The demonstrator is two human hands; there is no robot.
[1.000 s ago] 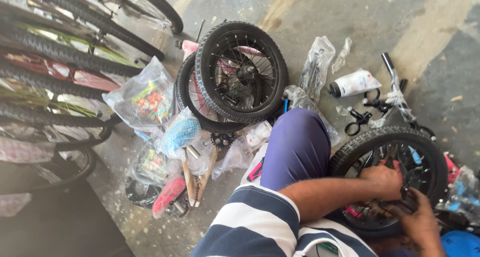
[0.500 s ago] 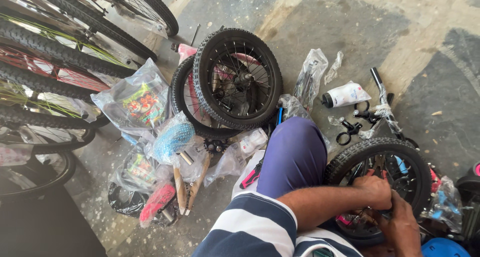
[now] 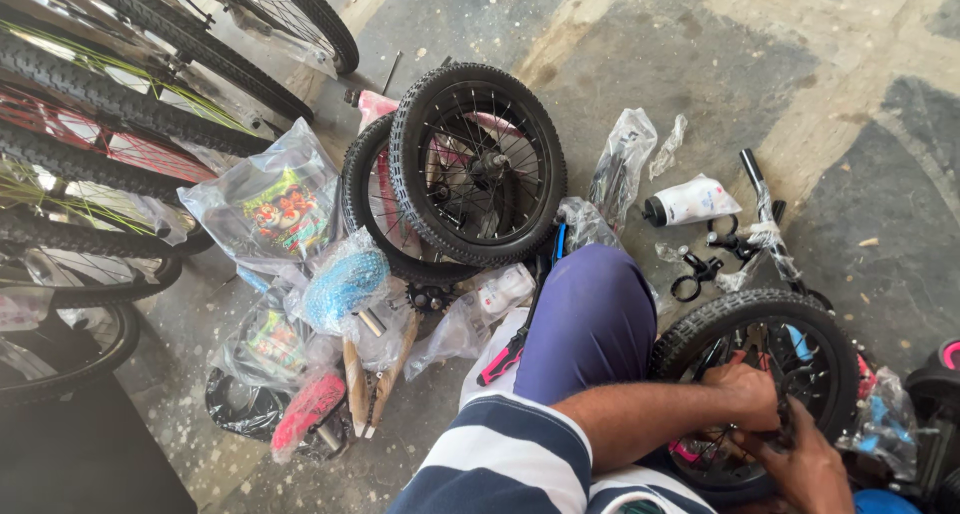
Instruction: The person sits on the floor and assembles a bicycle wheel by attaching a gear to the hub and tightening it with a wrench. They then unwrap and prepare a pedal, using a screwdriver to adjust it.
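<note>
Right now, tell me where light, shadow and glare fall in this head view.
Head view: sharp overall; daylight brightens the grey stone floor; glare on the clear plastic bags; deep shadow at the lower left corner; both hands are dim against the small black spoked wheel.

small black-tyred spoked wheel [image 3: 760, 374], lying flat

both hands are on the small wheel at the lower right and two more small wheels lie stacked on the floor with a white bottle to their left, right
Not quite: the white bottle lies to the right of the stacked wheels, as the head view shows. Both the left hand and right hand are on the small wheel.
</note>
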